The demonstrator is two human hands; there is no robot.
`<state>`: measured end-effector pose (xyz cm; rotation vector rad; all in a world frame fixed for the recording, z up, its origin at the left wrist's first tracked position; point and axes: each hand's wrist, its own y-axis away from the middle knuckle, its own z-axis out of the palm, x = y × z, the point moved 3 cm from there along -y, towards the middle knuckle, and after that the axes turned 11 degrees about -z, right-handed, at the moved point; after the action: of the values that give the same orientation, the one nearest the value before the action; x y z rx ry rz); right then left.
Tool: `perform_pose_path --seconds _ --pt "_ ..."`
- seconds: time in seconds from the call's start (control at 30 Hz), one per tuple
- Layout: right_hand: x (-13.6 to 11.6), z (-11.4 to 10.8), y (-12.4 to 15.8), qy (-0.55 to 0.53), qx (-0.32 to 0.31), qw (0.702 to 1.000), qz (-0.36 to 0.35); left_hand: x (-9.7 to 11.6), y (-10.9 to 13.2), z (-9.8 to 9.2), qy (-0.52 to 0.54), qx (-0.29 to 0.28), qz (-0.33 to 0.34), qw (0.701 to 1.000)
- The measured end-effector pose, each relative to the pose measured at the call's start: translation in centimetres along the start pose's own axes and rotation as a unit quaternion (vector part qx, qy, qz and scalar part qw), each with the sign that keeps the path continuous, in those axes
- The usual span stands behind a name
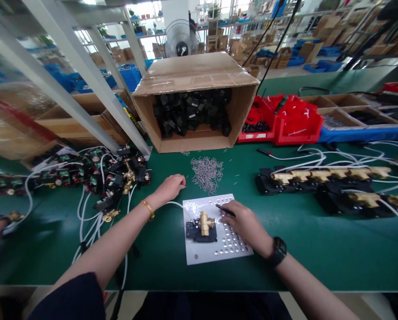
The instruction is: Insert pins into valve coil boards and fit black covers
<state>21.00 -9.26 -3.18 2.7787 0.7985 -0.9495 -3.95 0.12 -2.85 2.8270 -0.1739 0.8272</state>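
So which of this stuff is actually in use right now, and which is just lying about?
In use:
left hand at the loose metal pins
right hand holding a black tool
brass valve assembly on the white studded plate

Lying about:
cardboard box of black parts
red bins
finished brass assemblies
wired parts pile

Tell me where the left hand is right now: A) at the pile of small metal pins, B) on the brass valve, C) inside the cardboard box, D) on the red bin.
A: the left hand rests on the green table at the edge of the pin pile, short of the cardboard box.
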Motion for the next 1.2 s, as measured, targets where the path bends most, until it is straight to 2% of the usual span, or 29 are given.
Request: perform_pose_path --seconds 0.1,0.17,0.23,0.3,0.37,0.47,0.53,0.6,0.67,0.77,0.93,1.07,1.2 --pt "-0.8 1.2 -1.0 0.065 -0.032 0.997 0.002 0.3 2.5 -1.8 0.033 0.062 -0.029 0.997" --pt "-1.0 1.6 -1.4 0.083 -0.037 0.996 -0.001 0.7 5.5 -2.6 0.074 0.104 -0.051 0.991" --pt "-1.1 1.8 -1.6 0.079 -0.030 0.996 -0.003 1.1 9.1 -2.4 0.158 0.136 -0.080 0.975" --pt "-0.9 1.6 -1.5 0.070 -0.018 0.997 -0.003 1.3 12.7 -1.2 0.250 0.161 -0.116 0.948" --pt "-0.7 1.4 -1.0 0.060 -0.002 0.998 -0.001 1.5 15.7 0.7 0.288 0.187 -0.132 0.930" --pt "-0.8 1.2 0.5 -0.021 0.049 0.999 0.010 2.2 18.2 3.5 0.267 0.213 -0.097 0.935" --pt "-1.0 1.6 2.1 -0.133 0.092 0.986 0.039 2.7 18.7 4.7 0.239 0.216 -0.062 0.945" --pt "-1.2 2.6 3.7 -0.232 0.117 0.961 0.094 3.1 18.7 5.4 0.221 0.218 -0.037 0.950" --pt "-1.4 3.7 4.9 -0.281 0.137 0.939 0.144 3.4 18.6 5.8 0.209 0.220 -0.022 0.952" --pt "-1.9 4.8 5.8 -0.304 0.187 0.919 0.168 3.6 18.5 6.0 0.197 0.224 -0.017 0.954" --pt "-3.2 4.7 5.4 -0.231 0.221 0.939 0.123 3.7 18.2 6.7 0.188 0.232 -0.039 0.953" --pt "-4.3 4.1 5.1 -0.160 0.228 0.960 0.031 3.7 17.7 7.0 0.198 0.233 -0.052 0.951" --pt "-4.5 4.3 5.3 -0.130 0.218 0.966 -0.049 3.5 17.2 7.1 0.229 0.224 -0.088 0.943"
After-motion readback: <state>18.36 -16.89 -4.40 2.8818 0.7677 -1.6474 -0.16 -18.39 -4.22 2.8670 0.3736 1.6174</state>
